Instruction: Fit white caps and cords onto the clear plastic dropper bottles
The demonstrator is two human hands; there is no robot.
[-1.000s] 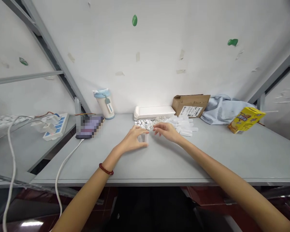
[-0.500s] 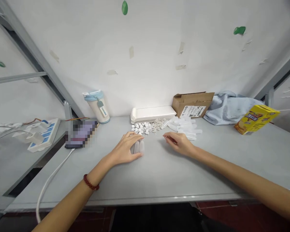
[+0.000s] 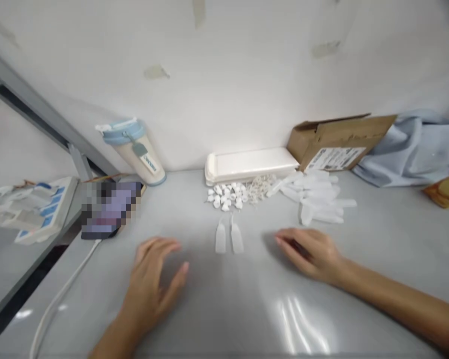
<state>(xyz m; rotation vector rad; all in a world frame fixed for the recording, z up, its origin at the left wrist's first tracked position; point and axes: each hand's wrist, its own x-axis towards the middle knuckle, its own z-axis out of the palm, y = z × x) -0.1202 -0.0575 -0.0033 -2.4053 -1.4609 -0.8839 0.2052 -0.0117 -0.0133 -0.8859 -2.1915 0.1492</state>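
Note:
My left hand [image 3: 153, 281] is lifted off to the left of two small translucent white plastic tubes, its thumb and fingers apart with nothing between them. Side by side on the grey table lie the left tube [image 3: 220, 239] and the right tube [image 3: 237, 240], each with a narrow tip pointing away from me. My right hand [image 3: 309, 252] rests to their right, fingers curled and thumb tip against the forefinger; no object shows at the fingertips. Beyond the tubes is a pile of small white caps [image 3: 226, 196], beside thin off-white pieces [image 3: 260, 188] and a heap of translucent tubes [image 3: 318, 192].
A white lidded case [image 3: 252, 164] stands against the wall, beside an open cardboard box [image 3: 338, 142]. Light blue cloth [image 3: 407, 147] and a yellow carton [image 3: 447, 189] are at right. A tumbler [image 3: 136, 149], a phone [image 3: 114, 207] on a cable and a power strip [image 3: 52, 209] occupy the left.
My left hand has let go of the two tubes and moved left and toward me, uncovering them. The view has tilted down and come closer. My right hand keeps its curled shape.

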